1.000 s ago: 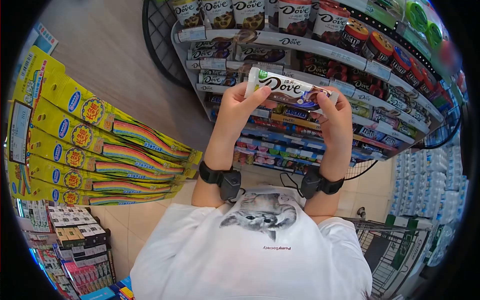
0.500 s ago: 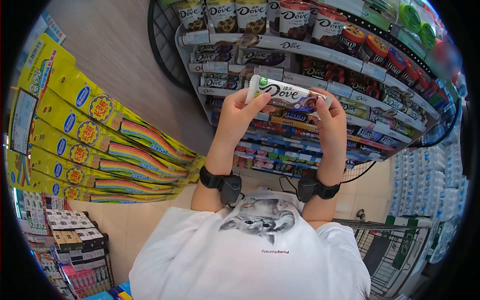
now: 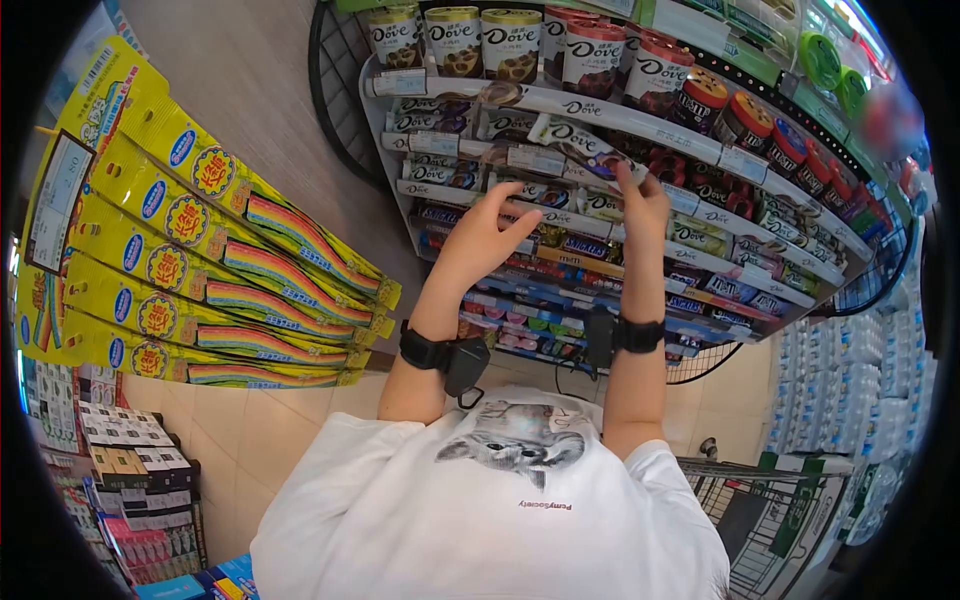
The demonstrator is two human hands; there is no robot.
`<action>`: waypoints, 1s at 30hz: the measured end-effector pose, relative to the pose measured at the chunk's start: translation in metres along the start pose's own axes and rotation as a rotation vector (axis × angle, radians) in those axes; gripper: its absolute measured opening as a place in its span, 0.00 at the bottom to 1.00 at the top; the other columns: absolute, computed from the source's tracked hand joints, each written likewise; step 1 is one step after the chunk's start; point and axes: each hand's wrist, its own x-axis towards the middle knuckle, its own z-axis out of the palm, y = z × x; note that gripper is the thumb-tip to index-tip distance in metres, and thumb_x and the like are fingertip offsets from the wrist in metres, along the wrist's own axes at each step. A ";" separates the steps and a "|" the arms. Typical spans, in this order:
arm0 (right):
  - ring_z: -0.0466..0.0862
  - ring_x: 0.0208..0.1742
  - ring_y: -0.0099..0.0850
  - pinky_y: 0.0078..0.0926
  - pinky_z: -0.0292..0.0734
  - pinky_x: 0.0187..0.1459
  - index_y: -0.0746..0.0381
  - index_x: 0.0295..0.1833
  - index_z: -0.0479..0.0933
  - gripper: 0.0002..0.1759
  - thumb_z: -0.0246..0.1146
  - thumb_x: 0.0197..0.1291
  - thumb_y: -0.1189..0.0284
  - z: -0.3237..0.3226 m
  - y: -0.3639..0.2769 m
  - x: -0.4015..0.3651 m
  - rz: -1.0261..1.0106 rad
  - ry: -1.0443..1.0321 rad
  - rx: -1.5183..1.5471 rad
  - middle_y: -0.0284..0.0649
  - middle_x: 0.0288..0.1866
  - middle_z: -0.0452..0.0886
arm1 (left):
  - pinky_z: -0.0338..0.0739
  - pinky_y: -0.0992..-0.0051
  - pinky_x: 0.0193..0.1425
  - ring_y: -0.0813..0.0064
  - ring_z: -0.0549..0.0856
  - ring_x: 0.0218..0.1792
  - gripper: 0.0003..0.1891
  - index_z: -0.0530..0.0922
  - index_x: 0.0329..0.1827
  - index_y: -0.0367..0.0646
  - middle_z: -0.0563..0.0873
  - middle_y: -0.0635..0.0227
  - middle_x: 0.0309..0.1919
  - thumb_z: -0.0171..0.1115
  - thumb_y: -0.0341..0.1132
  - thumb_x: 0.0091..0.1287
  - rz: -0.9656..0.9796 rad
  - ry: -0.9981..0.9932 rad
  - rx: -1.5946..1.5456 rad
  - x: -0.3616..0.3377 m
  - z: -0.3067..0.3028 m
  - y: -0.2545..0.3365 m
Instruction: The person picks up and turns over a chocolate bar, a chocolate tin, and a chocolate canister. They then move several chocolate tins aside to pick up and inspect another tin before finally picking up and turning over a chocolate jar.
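A white and brown Dove bar point(image 3: 578, 142) is pinched at its right end by my right hand point(image 3: 643, 200). The bar's left end reaches over the upper bar row of the shelf rack point(image 3: 640, 118), slanting down to the right. My left hand point(image 3: 492, 232) holds nothing; its fingers are apart in front of the lower rows, left of my right hand. Dove cups point(image 3: 511, 45) stand on the tier above. Snickers bars point(image 3: 583, 245) lie in a row below my hands.
Yellow candy packs point(image 3: 165, 265) hang on the left beside a price tag point(image 3: 60, 200). A shopping cart point(image 3: 790, 510) is at the lower right, near stacked bottles point(image 3: 835, 380). Boxed goods point(image 3: 135, 455) stand at the lower left.
My left hand has let go of the bar and opened. My right hand has carried the bar up and forward to the shelf. The view has shifted slightly.
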 end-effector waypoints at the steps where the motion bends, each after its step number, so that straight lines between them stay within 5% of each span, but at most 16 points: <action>1: 0.70 0.25 0.21 0.21 0.65 0.28 0.68 0.36 0.78 0.20 0.68 0.56 0.59 0.007 0.003 0.007 -0.050 0.074 -0.070 0.32 0.26 0.78 | 0.77 0.68 0.46 0.69 0.83 0.42 0.32 0.66 0.65 0.37 0.82 0.56 0.47 0.61 0.49 0.65 0.002 0.003 0.002 0.000 0.001 0.000; 6: 0.76 0.23 0.27 0.27 0.69 0.29 0.71 0.31 0.77 0.21 0.69 0.53 0.59 0.037 0.004 0.033 -0.280 -0.066 -0.265 0.39 0.19 0.76 | 0.78 0.72 0.39 0.71 0.81 0.44 0.27 0.66 0.66 0.39 0.82 0.59 0.47 0.59 0.44 0.68 0.059 -0.031 0.056 0.006 0.003 -0.008; 9: 0.81 0.27 0.37 0.31 0.72 0.31 0.70 0.35 0.77 0.22 0.67 0.54 0.58 0.056 -0.010 0.027 -0.216 -0.116 -0.411 0.46 0.23 0.79 | 0.78 0.71 0.42 0.70 0.81 0.44 0.26 0.67 0.65 0.39 0.82 0.58 0.48 0.59 0.43 0.68 0.031 -0.048 0.001 0.006 0.003 -0.006; 14: 0.82 0.39 0.52 0.46 0.75 0.39 0.67 0.42 0.77 0.20 0.63 0.59 0.58 0.068 -0.004 0.027 -0.389 0.058 -0.737 0.50 0.33 0.82 | 0.77 0.71 0.46 0.70 0.81 0.44 0.25 0.68 0.64 0.39 0.82 0.58 0.48 0.59 0.42 0.68 0.019 -0.070 0.018 0.008 0.002 -0.012; 16: 0.81 0.42 0.51 0.46 0.76 0.43 0.67 0.45 0.75 0.20 0.61 0.59 0.59 0.068 -0.002 0.030 -0.299 0.018 -0.802 0.50 0.40 0.81 | 0.76 0.71 0.47 0.70 0.81 0.44 0.25 0.68 0.64 0.40 0.81 0.59 0.48 0.60 0.42 0.68 0.028 -0.052 0.050 0.009 0.004 -0.014; 22: 0.77 0.50 0.53 0.45 0.73 0.51 0.68 0.52 0.74 0.22 0.62 0.55 0.65 0.073 0.012 0.017 -0.522 0.061 -0.666 0.56 0.50 0.76 | 0.76 0.71 0.46 0.71 0.82 0.40 0.25 0.70 0.62 0.37 0.83 0.58 0.43 0.61 0.41 0.66 0.039 -0.067 -0.008 0.010 0.015 -0.016; 27: 0.65 0.63 0.59 0.46 0.64 0.63 0.72 0.56 0.71 0.28 0.63 0.52 0.67 0.070 0.024 0.005 -0.677 -0.044 -0.780 0.64 0.65 0.62 | 0.76 0.73 0.47 0.73 0.81 0.45 0.24 0.68 0.64 0.38 0.81 0.61 0.46 0.59 0.40 0.68 0.059 -0.137 0.017 0.008 0.015 -0.013; 30: 0.64 0.65 0.56 0.46 0.67 0.60 0.72 0.61 0.67 0.31 0.63 0.53 0.67 0.066 0.023 -0.002 -0.742 -0.083 -0.855 0.62 0.66 0.60 | 0.76 0.74 0.45 0.74 0.81 0.43 0.24 0.68 0.64 0.38 0.81 0.62 0.44 0.59 0.39 0.68 0.025 -0.143 -0.019 0.003 0.017 -0.011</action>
